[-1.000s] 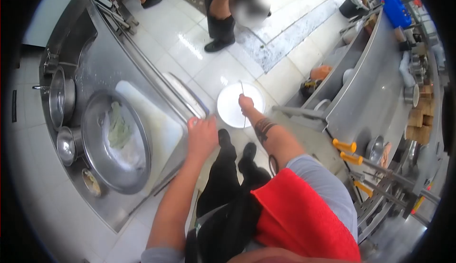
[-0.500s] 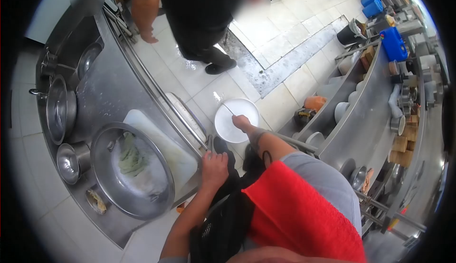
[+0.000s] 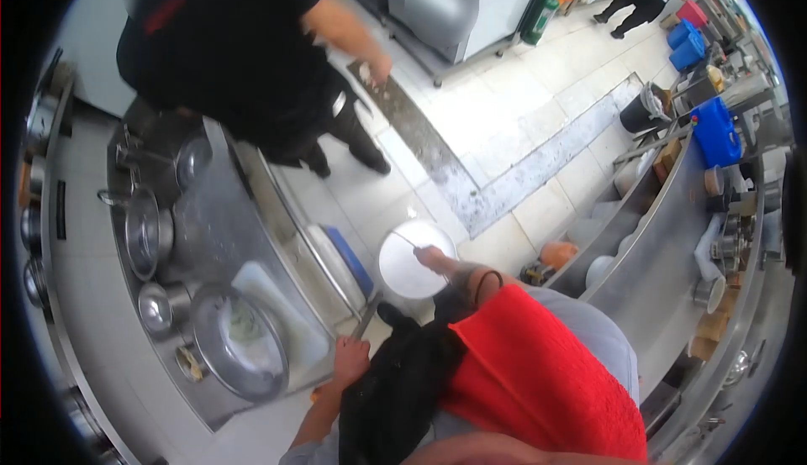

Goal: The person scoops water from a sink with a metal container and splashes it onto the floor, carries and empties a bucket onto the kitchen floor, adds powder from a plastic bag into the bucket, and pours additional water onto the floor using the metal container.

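My right hand is closed around a thin grey rod, which points up and left across a round white lid or bucket top below. My left hand is closed near the corner of the steel table, gripping a narrow grey metal blade-like piece; its exact kind is unclear. Left of that hand, a wide steel basin holds pale green leafy pieces. Behind the basin lies a white cutting board.
Steel bowls and a small pot stand on the left table. A person in black stands beyond it; another person is far back. Shelving lines the right. A red towel hangs over my front.
My view has shifted, bringing more of the far kitchen into sight. The person in black appears further left. My left hand is lower in view; both hands keep their grip.
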